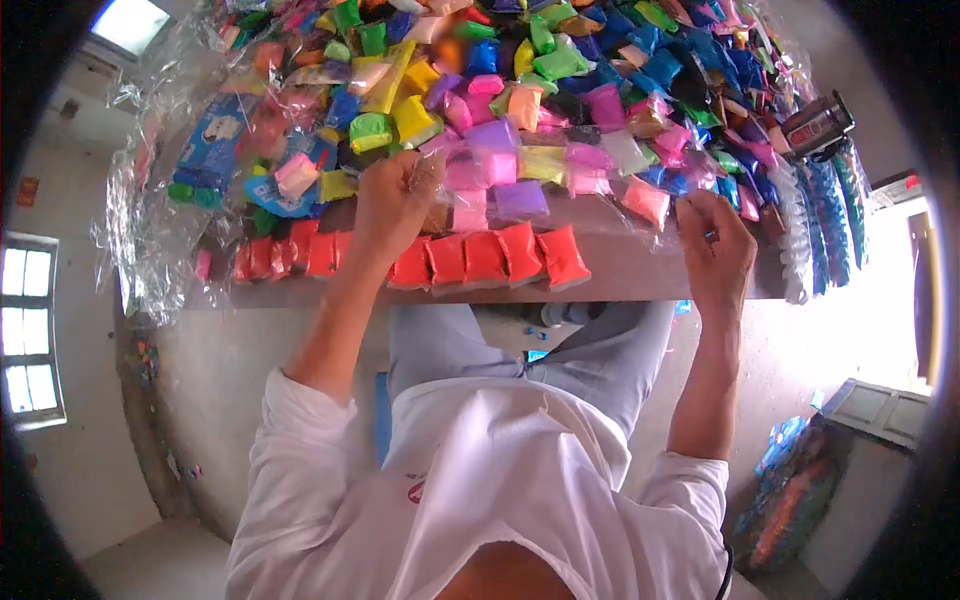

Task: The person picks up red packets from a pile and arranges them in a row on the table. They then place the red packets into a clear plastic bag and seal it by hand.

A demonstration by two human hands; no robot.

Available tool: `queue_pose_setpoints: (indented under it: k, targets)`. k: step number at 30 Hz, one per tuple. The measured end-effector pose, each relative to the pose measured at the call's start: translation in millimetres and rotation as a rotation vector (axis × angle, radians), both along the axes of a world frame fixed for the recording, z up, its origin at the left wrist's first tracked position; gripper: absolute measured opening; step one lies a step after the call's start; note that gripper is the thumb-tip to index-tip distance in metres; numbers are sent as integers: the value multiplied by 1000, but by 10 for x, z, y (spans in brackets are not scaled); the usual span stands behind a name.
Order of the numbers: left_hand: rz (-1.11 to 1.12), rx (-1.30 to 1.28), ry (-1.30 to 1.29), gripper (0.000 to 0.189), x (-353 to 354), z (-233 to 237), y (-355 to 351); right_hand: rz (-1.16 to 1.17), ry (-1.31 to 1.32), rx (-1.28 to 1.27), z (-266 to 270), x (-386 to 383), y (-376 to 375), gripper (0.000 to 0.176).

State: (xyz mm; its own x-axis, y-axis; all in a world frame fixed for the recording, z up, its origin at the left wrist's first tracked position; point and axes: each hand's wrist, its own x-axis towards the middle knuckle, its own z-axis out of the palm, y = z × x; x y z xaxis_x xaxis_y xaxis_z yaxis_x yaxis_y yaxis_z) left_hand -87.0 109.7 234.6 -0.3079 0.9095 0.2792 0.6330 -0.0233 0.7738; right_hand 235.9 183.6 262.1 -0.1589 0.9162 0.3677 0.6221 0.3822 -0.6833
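My left hand (398, 205) is closed on clear plastic film, above the row of red packets (465, 258) along the table's front edge. My right hand (716, 243) has its fingers pinched at the right end of what looks like the same clear film (630, 215). Between the hands lie small pink, purple and yellow packets (541, 163), partly seen through the film. A salmon-pink packet (646, 202) rests just left of my right hand.
A large heap of colourful packets (560, 60) covers the back of the brown table (600, 245). Crumpled clear plastic (150, 200) hangs at the left. Strips of blue packets (815, 225) hang at the right, below a dark clamp-like object (818, 125).
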Motion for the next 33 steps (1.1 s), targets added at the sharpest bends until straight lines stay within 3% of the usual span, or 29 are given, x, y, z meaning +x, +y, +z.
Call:
queue_pose_setpoints:
  k: [6,8,10,12,15,20,22,23,25,28,30,33]
  targets:
    - [-37,-59,-111,34,45,-64,1,39,-161,-275,-90,-57,123,34]
    - [-5,-73,-107,32,45,-52,-8,38,-185,-241,-123,-51,123,35]
    - [76,-47,-322,31,74,12,-31,35,-208,-207,-132,-38,138,36]
    - [48,-62,-310,31,3,-93,-40,17,-378,-290,-133,-5,165,33]
    - [-18,-113,-289,31,-74,-201,-64,113,-354,-360,-276,62,273,29]
    - [-64,-85,-202,37,8,-193,-84,-106,-395,-133,-193,24,179,24]
    - [-86,-76,17,38,-27,-194,-98,-157,-415,-95,-175,16,162,23]
    - [-86,-75,15,38,-10,-190,-102,-140,-409,-83,-155,7,141,22]
    - [7,-71,-287,35,46,-161,-125,-124,-405,-74,-153,7,124,22]
    - [-32,-22,-203,33,49,-145,-86,74,-237,-202,-212,12,183,21]
    - [-46,-69,-239,33,117,-53,-78,102,-506,-108,-282,22,238,20]
    - [-47,-98,-278,32,97,-130,-59,63,-540,-100,-89,54,263,18]
